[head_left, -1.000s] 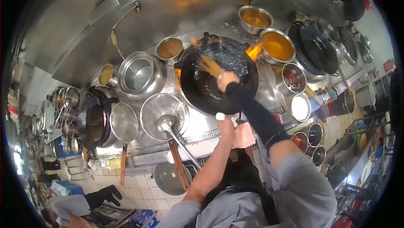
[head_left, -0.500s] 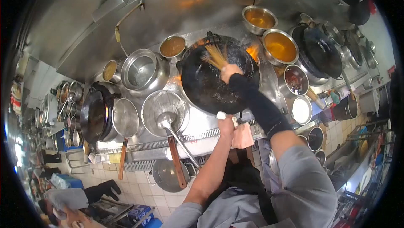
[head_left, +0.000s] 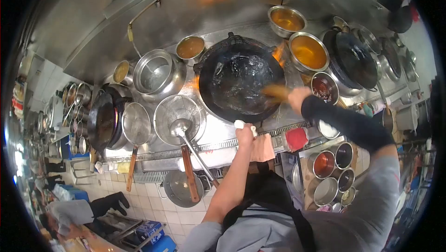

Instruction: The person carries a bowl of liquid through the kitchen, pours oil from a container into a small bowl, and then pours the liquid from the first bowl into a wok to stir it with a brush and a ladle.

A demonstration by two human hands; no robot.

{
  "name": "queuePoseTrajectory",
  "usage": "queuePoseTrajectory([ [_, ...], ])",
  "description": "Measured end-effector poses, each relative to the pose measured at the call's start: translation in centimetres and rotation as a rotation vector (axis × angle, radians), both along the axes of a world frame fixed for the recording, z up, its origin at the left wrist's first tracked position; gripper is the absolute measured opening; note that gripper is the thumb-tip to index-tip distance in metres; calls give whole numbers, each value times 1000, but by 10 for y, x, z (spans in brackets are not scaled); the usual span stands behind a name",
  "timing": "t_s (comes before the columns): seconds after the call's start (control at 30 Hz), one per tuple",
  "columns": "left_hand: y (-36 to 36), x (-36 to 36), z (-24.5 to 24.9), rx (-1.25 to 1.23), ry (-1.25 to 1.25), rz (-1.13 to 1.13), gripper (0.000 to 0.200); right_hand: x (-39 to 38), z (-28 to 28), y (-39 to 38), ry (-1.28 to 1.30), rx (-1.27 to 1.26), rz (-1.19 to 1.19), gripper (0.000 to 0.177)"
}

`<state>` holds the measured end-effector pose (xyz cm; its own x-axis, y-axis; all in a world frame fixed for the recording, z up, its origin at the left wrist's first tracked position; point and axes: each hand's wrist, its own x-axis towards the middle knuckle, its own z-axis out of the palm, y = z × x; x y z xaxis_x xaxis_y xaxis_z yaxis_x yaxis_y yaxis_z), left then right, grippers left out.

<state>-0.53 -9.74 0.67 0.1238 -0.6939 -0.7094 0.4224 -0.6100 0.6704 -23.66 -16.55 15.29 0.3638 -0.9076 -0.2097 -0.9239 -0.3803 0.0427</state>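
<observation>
A large black wok sits over a lit burner, its inside wet and shiny. My right hand is closed round a bamboo brush, blurred by motion, over the wok's right side. At the wok's near edge, my left hand is closed on a white cloth. A pinkish cloth hangs beside my left wrist. Whether my left hand also grips the wok's handle is hidden.
Flames show at the wok's rim. Bowls of orange liquid stand to its right. On the left are a steel pot, strainers and a ladle. Another person is at the lower left.
My right hand and the brush have moved right and down, from the wok's upper middle to its right edge. My left hand has shifted slightly left. A red cloth and several pots have come into sight.
</observation>
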Motion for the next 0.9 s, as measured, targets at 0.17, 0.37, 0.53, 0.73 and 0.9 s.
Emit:
queuePoseTrajectory([
  [0.17, -1, 8, -8, 72, 23, -122, 9, 73, -129, -156, -75, 19, -342, 31],
  [0.37, 3, 1, -15, -10, -48, -20, 14, 132, -115, -1, -487, 15, -403, 27],
  [0.53, -4, 6, -16, 68, 7, -117, 17, 38, -84, 1, -150, -141, -268, 27],
  [0.73, -1, 9, -15, 30, 22, -220, 22, 131, -100, -135, -513, 9, -562, 25],
  [0.9, 15, 10, -44, -351, 253, 9, 33, 207, -78, -26, -574, 46, -508, 25],
])
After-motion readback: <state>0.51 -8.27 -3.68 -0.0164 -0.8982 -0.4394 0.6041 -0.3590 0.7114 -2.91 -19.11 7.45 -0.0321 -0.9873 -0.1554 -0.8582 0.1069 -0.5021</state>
